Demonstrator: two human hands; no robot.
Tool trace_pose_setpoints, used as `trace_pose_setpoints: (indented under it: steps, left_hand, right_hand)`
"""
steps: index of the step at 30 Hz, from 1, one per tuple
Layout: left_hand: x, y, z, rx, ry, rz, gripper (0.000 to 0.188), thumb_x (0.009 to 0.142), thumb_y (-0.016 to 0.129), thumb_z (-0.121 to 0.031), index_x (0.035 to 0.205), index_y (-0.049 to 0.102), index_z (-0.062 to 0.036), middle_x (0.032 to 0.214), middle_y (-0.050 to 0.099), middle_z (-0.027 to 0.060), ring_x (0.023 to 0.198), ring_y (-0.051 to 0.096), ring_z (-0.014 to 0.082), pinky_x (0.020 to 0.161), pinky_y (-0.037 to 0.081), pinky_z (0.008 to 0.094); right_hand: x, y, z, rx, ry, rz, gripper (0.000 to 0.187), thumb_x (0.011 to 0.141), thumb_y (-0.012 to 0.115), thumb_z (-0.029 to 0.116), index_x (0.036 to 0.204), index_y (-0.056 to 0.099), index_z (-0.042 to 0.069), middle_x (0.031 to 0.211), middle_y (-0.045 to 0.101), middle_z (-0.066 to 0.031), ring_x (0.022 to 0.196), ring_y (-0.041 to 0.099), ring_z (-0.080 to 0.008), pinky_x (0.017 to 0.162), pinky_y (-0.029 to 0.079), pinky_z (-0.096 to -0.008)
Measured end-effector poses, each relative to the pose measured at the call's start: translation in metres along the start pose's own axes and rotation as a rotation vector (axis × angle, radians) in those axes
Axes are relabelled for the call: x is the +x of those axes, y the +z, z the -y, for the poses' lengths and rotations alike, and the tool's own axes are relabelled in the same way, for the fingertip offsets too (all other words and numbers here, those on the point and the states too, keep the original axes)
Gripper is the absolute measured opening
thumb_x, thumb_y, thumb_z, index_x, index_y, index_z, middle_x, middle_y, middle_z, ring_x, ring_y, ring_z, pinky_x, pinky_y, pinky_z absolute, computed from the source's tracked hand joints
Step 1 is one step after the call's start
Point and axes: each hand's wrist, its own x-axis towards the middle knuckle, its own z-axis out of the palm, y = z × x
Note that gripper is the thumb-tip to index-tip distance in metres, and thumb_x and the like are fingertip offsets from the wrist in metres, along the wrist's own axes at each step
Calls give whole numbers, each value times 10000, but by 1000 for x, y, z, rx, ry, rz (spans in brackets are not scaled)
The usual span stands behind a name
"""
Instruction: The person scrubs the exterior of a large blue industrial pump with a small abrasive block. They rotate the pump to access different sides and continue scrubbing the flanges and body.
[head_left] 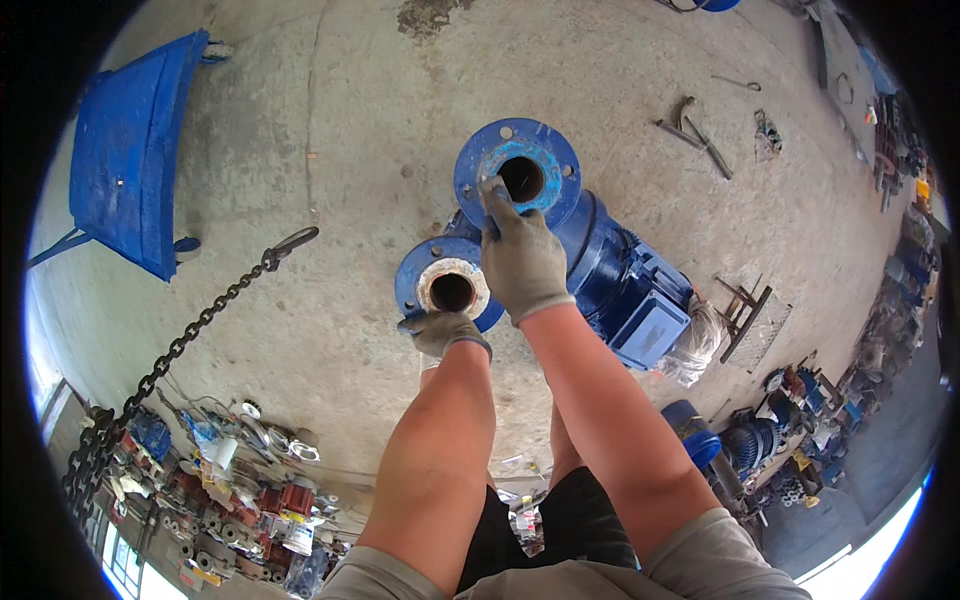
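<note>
A blue pump with an attached motor point(625, 290) rests on the concrete floor in front of me. Its far flange point(555, 140) has a round bore ringed in light blue. The near flange point(410, 275), lower and to the left, has a pale, whitish ring around its bore. My right hand point(525, 260), in a grey work glove, holds the far flange, its fingers reaching to the edge of the bore. Also gloved, my left hand point(440, 332) grips the near flange's lower rim; some of its fingers are hidden.
A heavy chain point(200, 325) with a hook point(293, 243) hangs at the left. Beyond it stands a blue cart point(130, 150). Metal tools point(700, 140) lie at the far right. Machine parts point(240, 510) crowd the lower left, more line the right side. Clear plastic point(697, 345) touches the motor's end.
</note>
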Motion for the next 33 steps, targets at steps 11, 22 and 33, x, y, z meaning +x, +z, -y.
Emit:
trace_pose_setpoints:
  steps: [11,22,33]
  left_hand:
    - [45,23,35,518,149,140,779,1134,469,-275,1718,130,113,1272,759,281,1099,806,386,831,689,484]
    - [32,24,36,-42,86,9,853,1202,327,-529,1090,690,235,1107,750,425,1093,725,576,890,572,573]
    - [1,3,3,-150,-55,14,880,1193,320,-561,1037,716,209,1124,730,445,1068,722,565,954,544,627]
  right_hand:
    - [21,-20,27,26,-40,-45,642,1018,672,227,1636,526,318,1217,680,-283,962,768,-491,829,637,-575]
    - [12,2,13,25,16,-44,666,1021,671,207,1646,466,314,1184,686,-284,974,760,-507,824,630,-593]
    - [12,2,19,60,74,-18,544,1053,676,262,1583,564,314,1136,700,-325,954,738,-541,805,615,-609]
